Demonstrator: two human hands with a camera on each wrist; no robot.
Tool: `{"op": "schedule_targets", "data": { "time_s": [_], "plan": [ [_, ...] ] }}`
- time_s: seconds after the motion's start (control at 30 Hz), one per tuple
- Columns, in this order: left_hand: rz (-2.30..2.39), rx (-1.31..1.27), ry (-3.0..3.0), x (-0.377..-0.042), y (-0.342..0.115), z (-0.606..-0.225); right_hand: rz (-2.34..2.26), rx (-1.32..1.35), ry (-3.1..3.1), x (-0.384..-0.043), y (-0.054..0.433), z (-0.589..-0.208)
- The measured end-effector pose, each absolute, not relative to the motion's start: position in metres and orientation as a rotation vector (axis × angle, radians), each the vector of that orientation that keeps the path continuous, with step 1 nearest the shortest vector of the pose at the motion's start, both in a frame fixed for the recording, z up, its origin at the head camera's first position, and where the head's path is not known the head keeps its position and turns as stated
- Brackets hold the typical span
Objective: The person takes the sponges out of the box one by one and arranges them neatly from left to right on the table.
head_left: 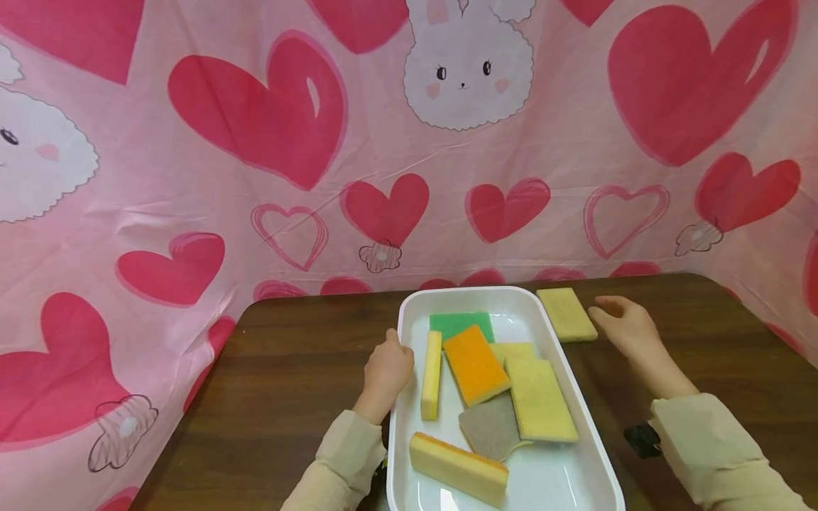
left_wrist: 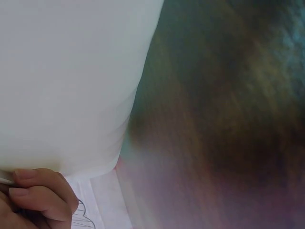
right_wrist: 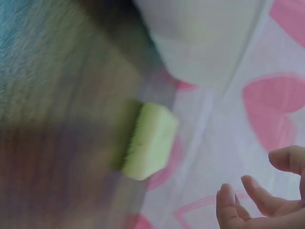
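Note:
My left hand (head_left: 388, 370) grips the left rim of a white tray (head_left: 549, 474); in the left wrist view its curled fingers (left_wrist: 45, 198) hold the edge. To the tray's right, a yellow sponge (head_left: 567, 314) lies flat on the table. Just right of that sponge is my right hand (head_left: 629, 330), holding nothing, its fingers spread and slightly bent. The right wrist view shows the same sponge (right_wrist: 150, 141) apart from the fingertips (right_wrist: 228, 193). Inside the tray lie an orange sponge (head_left: 476, 365), a yellow sponge (head_left: 541, 401) and a grey pad (head_left: 491, 428).
Also in the tray are a green pad (head_left: 463, 323), a narrow yellow sponge (head_left: 431, 376) and an orange-topped sponge (head_left: 458, 470) on its edge. The dark wooden table (head_left: 275, 397) extends on both sides. A pink heart-patterned cloth (head_left: 447, 156) hangs behind it.

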State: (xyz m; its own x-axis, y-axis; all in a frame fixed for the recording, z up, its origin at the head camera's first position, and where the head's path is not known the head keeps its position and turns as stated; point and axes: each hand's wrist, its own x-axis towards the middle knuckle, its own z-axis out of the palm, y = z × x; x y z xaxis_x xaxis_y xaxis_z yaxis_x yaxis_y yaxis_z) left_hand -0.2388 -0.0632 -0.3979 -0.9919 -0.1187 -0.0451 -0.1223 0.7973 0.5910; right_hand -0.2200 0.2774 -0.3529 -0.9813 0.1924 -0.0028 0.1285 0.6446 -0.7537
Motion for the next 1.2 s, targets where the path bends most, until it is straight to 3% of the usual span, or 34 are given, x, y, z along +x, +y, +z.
{"op": "schedule_targets", "data": {
  "time_s": [0.67, 1.2],
  "plan": [
    [0.948, -0.204, 2.98, -0.24, -0.063, -0.399, 1.327, 0.066, -2.789, -0.192, 0.207, -0.313],
    [0.951, -0.193, 2.974, -0.241, -0.064, -0.401, 1.281, 0.117, -2.92, -0.192, 0.157, -0.322]
  ]
}}
